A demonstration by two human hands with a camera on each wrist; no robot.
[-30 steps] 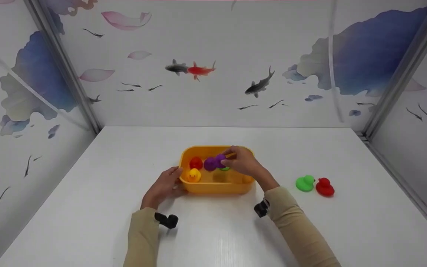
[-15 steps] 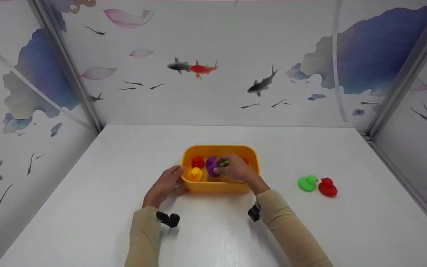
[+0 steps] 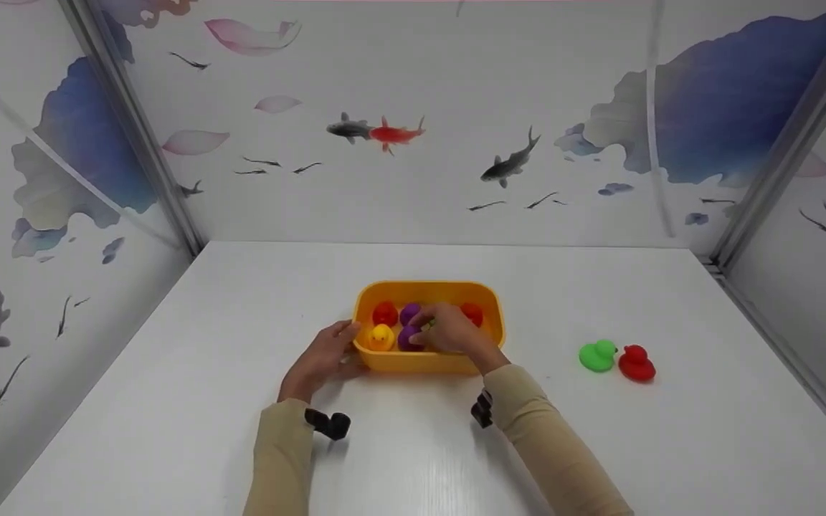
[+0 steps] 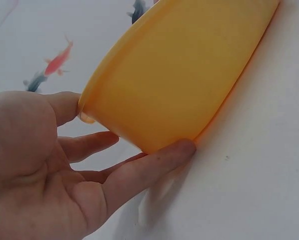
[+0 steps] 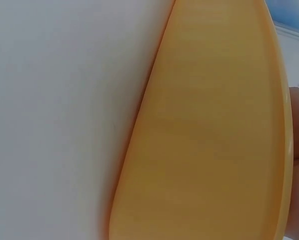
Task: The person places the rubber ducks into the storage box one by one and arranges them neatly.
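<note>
In the head view a yellow-orange plastic bin (image 3: 427, 364) stands on the white table. My left hand (image 3: 322, 356) holds its left end, one fingertip at the rim and the others against the outer wall, as the left wrist view shows. My right hand (image 3: 450, 328) reaches inside and pinches a purple rubber duck (image 3: 408, 340) low in the bin. Behind that one sits another purple toy (image 3: 410, 313). To their left are a red toy (image 3: 385, 314) and a yellow duck (image 3: 381, 337). Another red toy (image 3: 472, 314) shows at the right. A bit of green is mostly hidden under my right hand.
Right of the bin, a green duck (image 3: 598, 355) and a red duck (image 3: 637, 364) sit side by side on the table (image 3: 413, 444). White panels with painted fish enclose the table at the back and sides.
My right hand has moved left and toward me, lowering the purple duck into the bin in front of the other purple toy. The right-hand red toy has come into sight. My left hand keeps its hold.
</note>
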